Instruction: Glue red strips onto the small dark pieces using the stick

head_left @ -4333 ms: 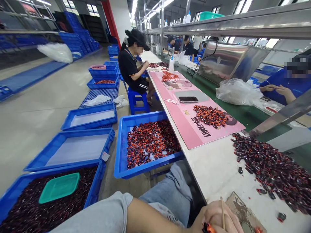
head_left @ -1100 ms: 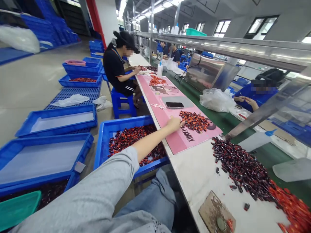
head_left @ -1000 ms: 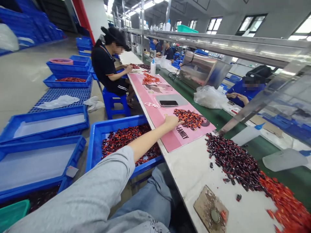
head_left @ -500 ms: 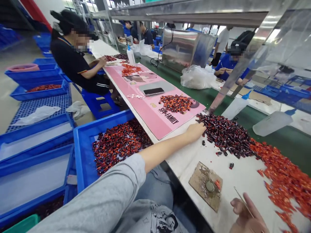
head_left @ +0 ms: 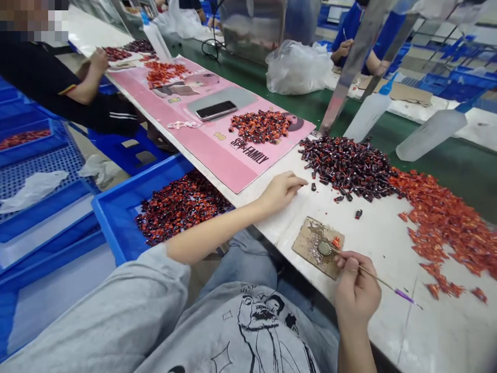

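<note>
- Right hand (head_left: 357, 287) holds a thin stick (head_left: 381, 280) beside the board (head_left: 306, 243).
- Left hand (head_left: 280, 195), fingers narrow, is near the dark pieces (head_left: 349, 168); cannot tell if it holds anything.

From up on the wearer's head, the camera looked forward and down! The shirt (head_left: 267, 331) sat closest, the white table (head_left: 382, 238) running away upper left.

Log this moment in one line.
Left hand: beside pile of small glossy black-red pieces, grasp unclear | Right hand: holding thin tan purple-banded stick at square brown board
</note>
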### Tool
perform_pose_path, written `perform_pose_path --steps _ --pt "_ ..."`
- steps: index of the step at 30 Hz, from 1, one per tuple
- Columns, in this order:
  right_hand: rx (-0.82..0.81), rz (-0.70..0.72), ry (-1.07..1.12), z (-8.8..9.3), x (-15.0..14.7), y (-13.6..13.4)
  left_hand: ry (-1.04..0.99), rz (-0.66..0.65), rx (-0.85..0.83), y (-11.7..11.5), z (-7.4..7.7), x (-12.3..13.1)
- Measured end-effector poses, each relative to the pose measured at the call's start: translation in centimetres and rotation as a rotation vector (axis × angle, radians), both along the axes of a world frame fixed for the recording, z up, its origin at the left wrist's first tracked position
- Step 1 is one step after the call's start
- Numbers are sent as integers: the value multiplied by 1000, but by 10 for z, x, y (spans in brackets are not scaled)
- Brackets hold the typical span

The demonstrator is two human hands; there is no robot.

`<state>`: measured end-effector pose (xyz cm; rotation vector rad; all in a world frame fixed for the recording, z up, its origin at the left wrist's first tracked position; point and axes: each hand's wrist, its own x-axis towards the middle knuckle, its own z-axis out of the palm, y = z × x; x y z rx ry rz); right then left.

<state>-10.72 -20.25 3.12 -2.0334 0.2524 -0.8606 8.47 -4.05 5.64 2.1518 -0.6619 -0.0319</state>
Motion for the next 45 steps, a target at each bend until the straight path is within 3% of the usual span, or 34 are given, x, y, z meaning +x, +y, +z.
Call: perform_pose_path --steps 4,7,10,13,18,28,37,45 --pt "-130 64 27 -1 1 0 185 -70 -311 27 -5 -60" --pt "-191 76 45 -1 3 -1 617 -33 -758 35 -1 -95" --pt "-224 81 67 -1 2 -1 951 4 -971 37 4 -113" --pt "-243 76 77 1 1 -1 1123 -1 -1077 38 7 -120" --pt "-266 66 65 2 2 -1 1154 -9 -1137 37 9 -126" --pt "-291 78 2 1 2 0 1029 105 -1066 36 5 -133" --pt "-269 38 -30 2 3 3 1124 107 -1036 35 5 -134" --pt "-97 -61 -78 5 -3 8 1083 75 -1063 30 -4 -138"
